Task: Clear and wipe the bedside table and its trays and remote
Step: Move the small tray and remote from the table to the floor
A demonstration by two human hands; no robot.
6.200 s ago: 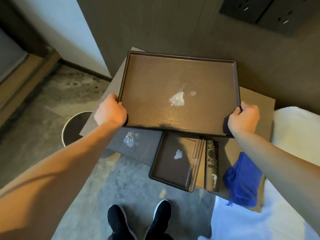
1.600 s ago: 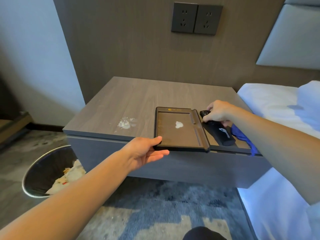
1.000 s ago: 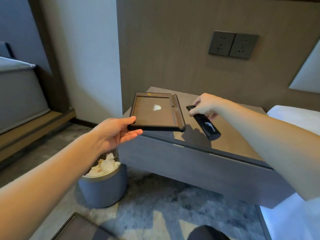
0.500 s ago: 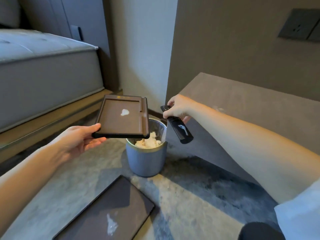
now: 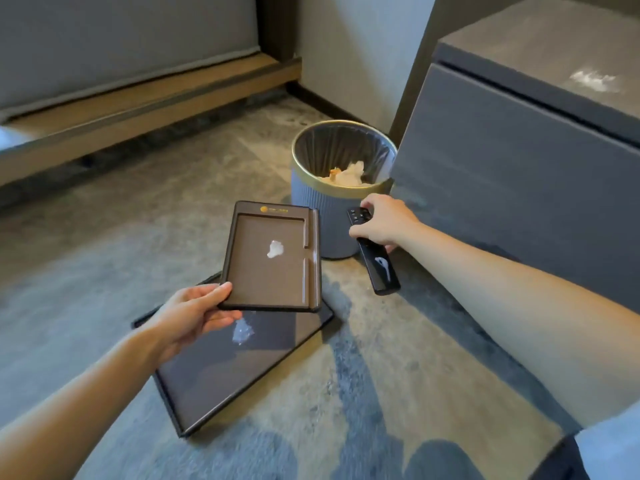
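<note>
Both hands have dropped toward the carpet.
Left hand (image 5: 194,315) grips the small tray (image 5: 273,258) above the large tray (image 5: 239,355); right hand (image 5: 384,221) clasps the remote (image 5: 375,263).

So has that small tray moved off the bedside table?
Yes. The small tray, earlier on the bedside table, is now off it and down to its left, held in the left hand above the large tray on the floor.

The small tray (image 5: 273,258) is brown with a white smear and a gold logo. The large tray (image 5: 221,368) is dark brown. The remote (image 5: 377,268) is black. The waste bin (image 5: 311,199) is blue-grey, ribbed, with a gold rim. The carpet (image 5: 346,393) has grey, beige and blue patches.
</note>
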